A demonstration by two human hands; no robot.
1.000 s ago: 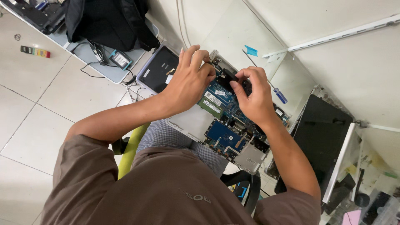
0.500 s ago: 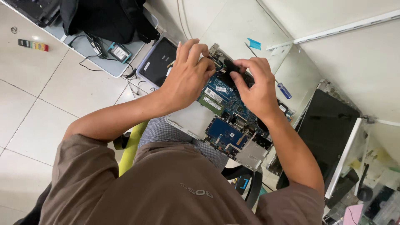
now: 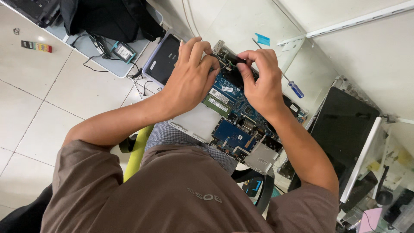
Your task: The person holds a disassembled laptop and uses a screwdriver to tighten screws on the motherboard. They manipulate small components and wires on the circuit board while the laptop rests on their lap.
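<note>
Both hands pinch a small dark part at the far edge of the opened laptop (image 3: 233, 125) on the bench: left hand (image 3: 189, 77), right hand (image 3: 261, 80). The board looks stiff but fragile; best gripped by its edges.

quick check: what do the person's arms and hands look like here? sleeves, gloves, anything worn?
Both hands are bare: no gloves on the left hand or the right hand, and no rings, watch or wristband visible. The forearms are uncovered to above the elbow. The person wears a brown short-sleeved t-shirt with a small tone-on-tone mark on its front.
</note>
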